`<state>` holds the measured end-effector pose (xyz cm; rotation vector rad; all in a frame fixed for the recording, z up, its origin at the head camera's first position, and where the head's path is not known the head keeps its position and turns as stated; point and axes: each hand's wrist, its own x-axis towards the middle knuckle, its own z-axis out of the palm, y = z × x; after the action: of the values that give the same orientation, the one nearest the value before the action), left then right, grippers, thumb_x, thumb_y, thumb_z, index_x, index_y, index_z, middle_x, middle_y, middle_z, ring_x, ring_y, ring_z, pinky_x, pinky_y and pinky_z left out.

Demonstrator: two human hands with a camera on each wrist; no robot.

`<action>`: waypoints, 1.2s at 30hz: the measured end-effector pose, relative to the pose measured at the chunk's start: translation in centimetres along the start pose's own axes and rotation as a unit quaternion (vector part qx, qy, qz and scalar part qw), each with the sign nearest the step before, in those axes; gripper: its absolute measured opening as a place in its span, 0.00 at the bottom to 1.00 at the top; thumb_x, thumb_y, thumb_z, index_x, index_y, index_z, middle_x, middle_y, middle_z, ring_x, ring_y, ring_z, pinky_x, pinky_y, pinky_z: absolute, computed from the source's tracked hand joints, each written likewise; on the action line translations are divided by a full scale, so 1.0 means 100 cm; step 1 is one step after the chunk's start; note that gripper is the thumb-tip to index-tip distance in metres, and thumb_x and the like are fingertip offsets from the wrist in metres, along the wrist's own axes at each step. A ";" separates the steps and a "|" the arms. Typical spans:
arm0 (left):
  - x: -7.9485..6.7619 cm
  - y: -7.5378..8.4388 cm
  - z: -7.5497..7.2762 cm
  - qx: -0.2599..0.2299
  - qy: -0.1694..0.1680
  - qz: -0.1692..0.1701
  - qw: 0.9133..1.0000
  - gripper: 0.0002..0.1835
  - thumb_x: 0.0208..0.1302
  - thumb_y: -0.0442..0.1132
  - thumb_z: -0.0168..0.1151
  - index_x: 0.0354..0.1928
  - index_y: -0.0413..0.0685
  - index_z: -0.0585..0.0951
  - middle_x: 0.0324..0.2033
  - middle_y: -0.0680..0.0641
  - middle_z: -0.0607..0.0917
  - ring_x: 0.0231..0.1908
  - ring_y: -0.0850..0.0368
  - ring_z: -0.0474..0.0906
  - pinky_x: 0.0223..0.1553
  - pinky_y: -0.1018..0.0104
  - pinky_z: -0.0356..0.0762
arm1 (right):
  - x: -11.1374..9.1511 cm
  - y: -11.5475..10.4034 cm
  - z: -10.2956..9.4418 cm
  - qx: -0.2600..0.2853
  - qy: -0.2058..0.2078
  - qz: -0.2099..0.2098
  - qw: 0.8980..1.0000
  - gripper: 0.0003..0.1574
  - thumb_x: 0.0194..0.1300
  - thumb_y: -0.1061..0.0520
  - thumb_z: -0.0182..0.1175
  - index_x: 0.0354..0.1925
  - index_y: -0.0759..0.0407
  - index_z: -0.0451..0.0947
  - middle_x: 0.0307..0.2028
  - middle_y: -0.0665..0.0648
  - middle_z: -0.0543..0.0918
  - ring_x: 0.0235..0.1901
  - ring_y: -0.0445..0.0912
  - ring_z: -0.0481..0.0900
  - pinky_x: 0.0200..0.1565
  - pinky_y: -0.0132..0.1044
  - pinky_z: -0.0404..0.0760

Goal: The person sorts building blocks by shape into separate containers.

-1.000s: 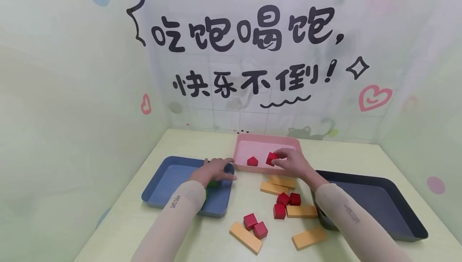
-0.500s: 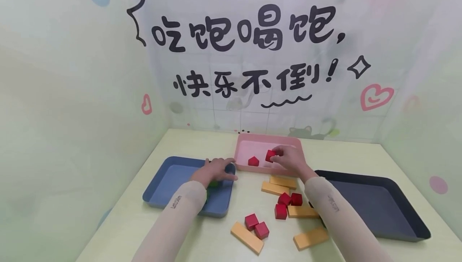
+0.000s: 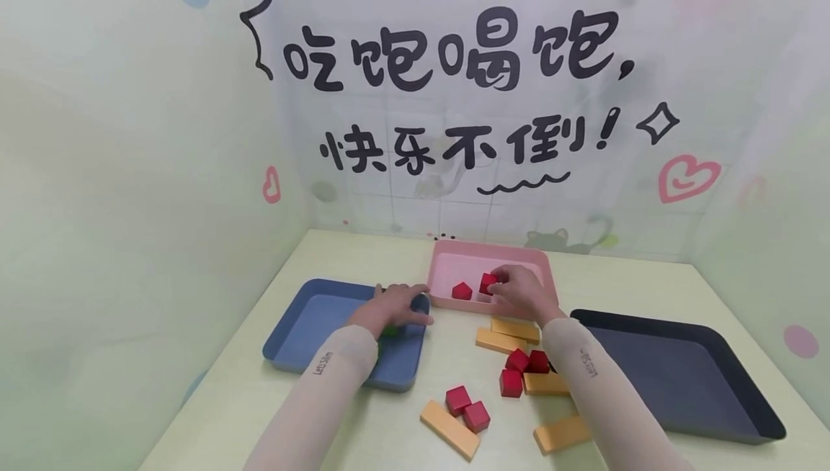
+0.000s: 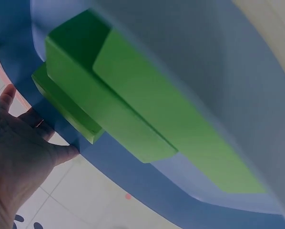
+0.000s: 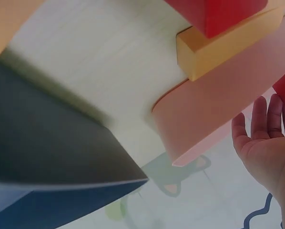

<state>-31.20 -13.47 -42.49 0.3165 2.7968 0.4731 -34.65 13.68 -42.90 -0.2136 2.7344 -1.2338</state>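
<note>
Red block is pinched in the grip of the right hand over the pink tray; the left hand, grip wide, touches the blue tray.

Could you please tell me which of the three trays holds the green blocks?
The blue rectangular tray, under the left hand; the pink rectangular tray has a red block inside, and the dark grey rectangular tray shows no green.

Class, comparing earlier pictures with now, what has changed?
The right hand has shifted slightly left, carrying its pinched angular red block nearer the red pentagonal block in the rectangular pink tray. Nothing was grasped or released.

The left hand stays at the rectangular blue tray; loose red blocks and oblong orange blocks lie as before.
</note>
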 end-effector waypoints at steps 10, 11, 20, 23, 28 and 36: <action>0.000 0.003 0.000 -0.003 0.001 0.000 1.000 0.40 0.60 0.61 0.67 0.73 0.62 0.66 0.67 0.43 0.72 0.69 0.43 0.61 0.70 0.32 0.38 | 0.008 0.001 0.012 -0.031 -0.017 -0.002 0.999 0.30 0.65 0.59 0.66 0.64 0.60 0.74 0.53 0.60 0.80 0.49 0.55 0.78 0.51 0.44 0.82; 0.001 0.003 0.000 -0.003 0.001 0.001 1.000 0.40 0.60 0.61 0.67 0.73 0.62 0.66 0.67 0.43 0.72 0.69 0.42 0.61 0.70 0.32 0.38 | 0.008 0.002 0.013 -0.038 -0.020 -0.002 0.999 0.31 0.65 0.59 0.66 0.65 0.60 0.73 0.53 0.60 0.80 0.49 0.55 0.78 0.51 0.44 0.82; 0.001 0.002 0.001 -0.002 0.001 -0.002 1.000 0.40 0.60 0.61 0.67 0.73 0.62 0.67 0.67 0.43 0.72 0.69 0.43 0.61 0.70 0.32 0.38 | 0.006 0.006 0.012 -0.063 -0.020 -0.014 0.998 0.29 0.68 0.56 0.64 0.65 0.59 0.73 0.55 0.60 0.80 0.52 0.55 0.78 0.53 0.44 0.81; 0.002 0.003 0.000 -0.003 -0.001 -0.003 1.000 0.40 0.60 0.61 0.67 0.73 0.63 0.66 0.67 0.43 0.71 0.69 0.43 0.61 0.70 0.32 0.38 | 0.001 0.004 0.007 -0.058 -0.020 -0.018 0.998 0.29 0.68 0.56 0.64 0.66 0.59 0.73 0.57 0.61 0.80 0.54 0.57 0.77 0.53 0.45 0.81; 0.002 0.003 0.000 -0.003 -0.004 -0.010 1.000 0.41 0.60 0.61 0.67 0.73 0.63 0.66 0.68 0.43 0.71 0.70 0.42 0.60 0.70 0.33 0.38 | -0.008 -0.002 0.001 -0.046 -0.022 -0.039 0.998 0.29 0.68 0.56 0.64 0.65 0.60 0.73 0.57 0.61 0.80 0.56 0.58 0.77 0.53 0.46 0.81; 0.005 0.003 0.001 0.000 -0.007 -0.006 1.000 0.41 0.60 0.61 0.67 0.74 0.62 0.65 0.68 0.43 0.71 0.70 0.42 0.60 0.70 0.32 0.38 | -0.029 -0.002 -0.003 -0.063 -0.030 -0.097 0.993 0.26 0.66 0.55 0.66 0.61 0.58 0.78 0.54 0.58 0.82 0.54 0.55 0.78 0.52 0.47 0.81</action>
<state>-31.54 -13.01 -42.63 0.3006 2.7842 0.4667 -31.82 14.35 -42.39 -0.5318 2.7962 -1.0762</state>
